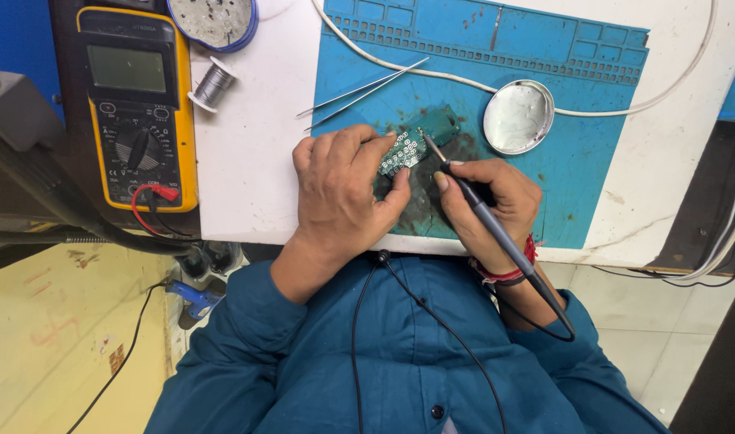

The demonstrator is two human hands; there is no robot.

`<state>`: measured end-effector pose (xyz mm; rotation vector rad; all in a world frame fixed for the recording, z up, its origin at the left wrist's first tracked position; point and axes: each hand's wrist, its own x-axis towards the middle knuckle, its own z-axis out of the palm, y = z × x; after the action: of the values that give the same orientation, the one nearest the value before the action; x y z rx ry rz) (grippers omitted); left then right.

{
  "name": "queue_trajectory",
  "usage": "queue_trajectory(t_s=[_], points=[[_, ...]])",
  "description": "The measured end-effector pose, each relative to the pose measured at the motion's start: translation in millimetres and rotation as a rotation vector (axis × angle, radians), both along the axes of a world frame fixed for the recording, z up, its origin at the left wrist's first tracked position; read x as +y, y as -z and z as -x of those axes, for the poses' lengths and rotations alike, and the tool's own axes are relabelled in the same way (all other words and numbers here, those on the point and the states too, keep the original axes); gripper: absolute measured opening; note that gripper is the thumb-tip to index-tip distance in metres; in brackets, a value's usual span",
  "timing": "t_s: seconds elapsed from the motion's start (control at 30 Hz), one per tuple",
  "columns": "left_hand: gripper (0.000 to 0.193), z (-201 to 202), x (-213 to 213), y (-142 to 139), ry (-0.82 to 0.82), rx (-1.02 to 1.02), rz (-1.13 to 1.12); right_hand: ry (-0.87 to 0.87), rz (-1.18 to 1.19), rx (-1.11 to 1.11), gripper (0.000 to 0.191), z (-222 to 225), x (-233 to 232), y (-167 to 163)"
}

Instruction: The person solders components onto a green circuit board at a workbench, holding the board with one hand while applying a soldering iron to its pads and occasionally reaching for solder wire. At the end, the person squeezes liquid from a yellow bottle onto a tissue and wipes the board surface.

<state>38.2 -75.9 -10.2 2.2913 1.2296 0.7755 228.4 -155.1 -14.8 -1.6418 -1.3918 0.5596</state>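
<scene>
- Head view: my left hand (pixel 339 189) pinches the green circuit board (pixel 407 149) w/ fingers curled, thumb pressed to its lower edge; board sits on the blue mat (pixel 592 161), long axis running lower-left to upper-right.
- My right hand (pixel 488 201) grips the soldering iron (pixel 484 213) pen-style, fingers closed; tip points up-left, touching the board.
- Yellow multimeter (pixel 138 104) far left; round tin lid (pixel 518 117) right of board; tweezers (pixel 363 92) above it.
</scene>
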Motion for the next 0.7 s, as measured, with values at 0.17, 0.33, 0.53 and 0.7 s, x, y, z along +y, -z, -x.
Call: queue_trajectory(t_s=[0.17, 0.33, 0.53, 0.7], points=[[0.039, -0.5, -0.5, 0.3, -0.003, 0.001, -0.001, 0.005, 0.028, 0.031, 0.018, 0.4, -0.4, 0.1], [0.039, -0.6, -0.4, 0.5, -0.004, 0.004, -0.004, -0.011, 0.012, 0.007, 0.018, 0.1, 0.1, 0.1], [0.039, -0.3, -0.6, 0.4, -0.004, 0.012, -0.006, -0.020, 0.000, 0.013, 0.019, 0.2, 1.1, 0.1], [0.039, -0.2, 0.1, 0.9, 0.003, 0.008, -0.005, -0.006, 0.020, 0.034, 0.020, 0.7, 2.2, -0.6]])
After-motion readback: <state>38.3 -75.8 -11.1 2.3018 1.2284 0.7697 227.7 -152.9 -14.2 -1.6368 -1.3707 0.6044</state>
